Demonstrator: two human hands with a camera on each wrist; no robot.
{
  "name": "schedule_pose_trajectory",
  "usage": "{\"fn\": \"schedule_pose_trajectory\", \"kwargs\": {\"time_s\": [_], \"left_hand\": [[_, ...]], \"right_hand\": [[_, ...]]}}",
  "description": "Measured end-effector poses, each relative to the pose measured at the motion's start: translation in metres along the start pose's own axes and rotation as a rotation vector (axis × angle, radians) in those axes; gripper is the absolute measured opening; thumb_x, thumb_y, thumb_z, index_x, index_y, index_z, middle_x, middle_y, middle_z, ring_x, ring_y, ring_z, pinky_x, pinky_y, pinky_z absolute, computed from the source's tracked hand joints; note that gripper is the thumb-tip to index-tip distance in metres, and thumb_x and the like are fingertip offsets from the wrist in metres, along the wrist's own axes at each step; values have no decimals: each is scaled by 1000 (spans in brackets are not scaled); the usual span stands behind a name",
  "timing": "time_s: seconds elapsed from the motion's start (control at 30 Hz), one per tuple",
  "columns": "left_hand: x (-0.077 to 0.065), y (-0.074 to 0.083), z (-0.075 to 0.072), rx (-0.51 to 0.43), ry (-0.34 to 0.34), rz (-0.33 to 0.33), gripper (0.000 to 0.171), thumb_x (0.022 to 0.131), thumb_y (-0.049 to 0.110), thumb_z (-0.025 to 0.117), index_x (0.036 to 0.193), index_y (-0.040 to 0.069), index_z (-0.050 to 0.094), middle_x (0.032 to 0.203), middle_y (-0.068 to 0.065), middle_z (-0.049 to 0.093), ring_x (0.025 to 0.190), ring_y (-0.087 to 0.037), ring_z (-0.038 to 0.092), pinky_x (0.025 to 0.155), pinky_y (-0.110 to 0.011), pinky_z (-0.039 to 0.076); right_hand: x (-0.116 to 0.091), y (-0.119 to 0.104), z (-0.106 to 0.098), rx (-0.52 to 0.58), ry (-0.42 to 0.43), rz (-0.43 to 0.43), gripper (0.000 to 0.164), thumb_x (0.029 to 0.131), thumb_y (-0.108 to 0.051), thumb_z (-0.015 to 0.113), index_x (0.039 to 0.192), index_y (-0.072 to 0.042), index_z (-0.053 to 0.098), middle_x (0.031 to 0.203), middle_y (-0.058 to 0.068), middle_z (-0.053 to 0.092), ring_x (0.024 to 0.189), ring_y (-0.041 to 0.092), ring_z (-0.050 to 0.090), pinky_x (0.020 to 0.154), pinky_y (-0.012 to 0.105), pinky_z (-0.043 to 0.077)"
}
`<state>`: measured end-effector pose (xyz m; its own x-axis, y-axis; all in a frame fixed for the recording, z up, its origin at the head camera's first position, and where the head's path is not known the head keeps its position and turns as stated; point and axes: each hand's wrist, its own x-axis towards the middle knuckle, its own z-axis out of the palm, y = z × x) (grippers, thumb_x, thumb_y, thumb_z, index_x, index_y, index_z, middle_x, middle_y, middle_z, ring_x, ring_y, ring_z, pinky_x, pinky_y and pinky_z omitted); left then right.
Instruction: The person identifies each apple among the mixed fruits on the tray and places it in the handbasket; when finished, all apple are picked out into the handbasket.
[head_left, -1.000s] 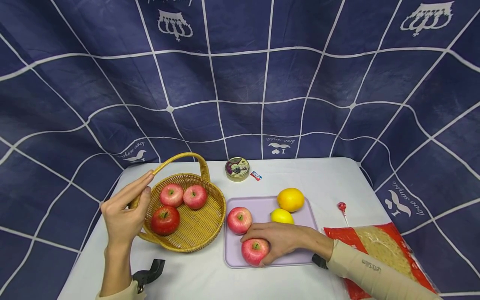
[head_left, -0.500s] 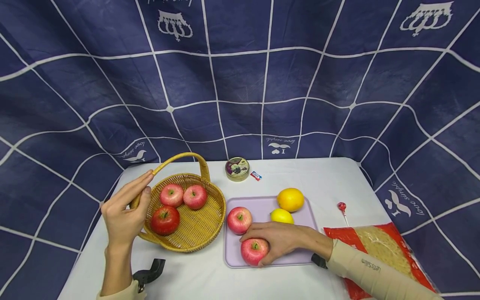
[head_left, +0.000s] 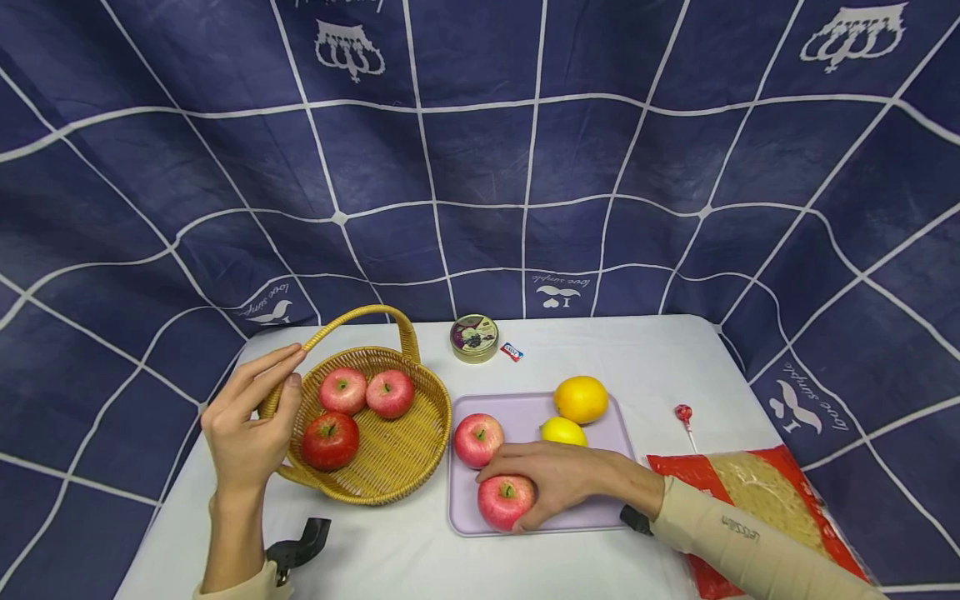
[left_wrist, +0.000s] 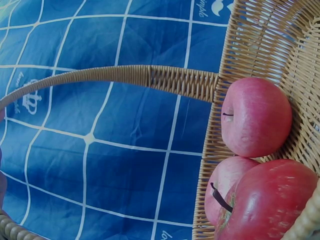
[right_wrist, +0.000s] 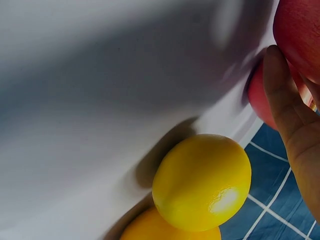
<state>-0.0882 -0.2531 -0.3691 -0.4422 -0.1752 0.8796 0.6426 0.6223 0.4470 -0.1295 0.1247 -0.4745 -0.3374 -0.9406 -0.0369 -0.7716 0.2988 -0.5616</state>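
My left hand [head_left: 251, 417] holds the handle [head_left: 408, 337] of a wicker basket [head_left: 401, 467]; the left part of the handle is partly hidden by the fingers. Inside the basket sit a dark red apple [head_left: 330, 442] and two pinkish apples, one of them the pink apple [left_wrist: 257, 117] beside the handle's base. My right hand [head_left: 558, 477] grips another apple [head_left: 506, 502] at the front of the lilac tray [head_left: 517, 403]; whether that fruit touches the tray I cannot tell. Close behind it rests a second tray apple [head_left: 478, 441]. A yellow lemon [right_wrist: 202, 182] and an orange-yellow fruit [head_left: 581, 399] lie further right.
A round tin [head_left: 474, 338] and a small wrapped sweet [head_left: 512, 352] are at the back of the white table [head_left: 397, 554]. On the right lie a red lollipop [head_left: 684, 414] and a red bag [head_left: 772, 492] with a clear window, partly under the right forearm. A blue checked curtain [head_left: 480, 167] surrounds the table.
My right hand and the apple it grips have shifted slightly to the left. The left hand stays at the basket handle, its fingers barely moved. The other fruit has not moved.
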Motion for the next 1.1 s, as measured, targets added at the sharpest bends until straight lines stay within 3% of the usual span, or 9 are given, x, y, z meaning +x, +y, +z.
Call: {"fn": "schedule_pose_trajectory", "kwargs": {"time_s": [0.27, 0.6, 1.1], "left_hand": [[1, 3, 0, 5, 9, 7, 18, 85, -1, 68, 99, -4, 78, 104, -21, 74, 102, -8, 70, 92, -13, 52], [-3, -6, -1, 11, 1, 3, 20, 84, -3, 68, 100, -3, 79, 105, -20, 74, 102, -9, 70, 93, -13, 52], [-3, -10, -1, 7, -9, -4, 19, 85, 0, 69, 101, -2, 79, 106, -20, 74, 103, -9, 70, 93, -14, 52]], "right_hand": [[4, -3, -2, -19, 16, -24, 61, 83, -52, 74, 139, -41, 52, 129, -24, 53, 113, -6, 52, 101, 16, 45], [9, -9, -3, -26, 36, -12, 62, 83, -56, 72, 140, -42, 51, 131, -26, 52, 115, -7, 51, 99, 17, 47], [24, -17, -10, -54, 41, -60, 63, 82, -56, 74, 139, -41, 51, 127, -24, 52, 114, -7, 49, 98, 16, 46]]}}
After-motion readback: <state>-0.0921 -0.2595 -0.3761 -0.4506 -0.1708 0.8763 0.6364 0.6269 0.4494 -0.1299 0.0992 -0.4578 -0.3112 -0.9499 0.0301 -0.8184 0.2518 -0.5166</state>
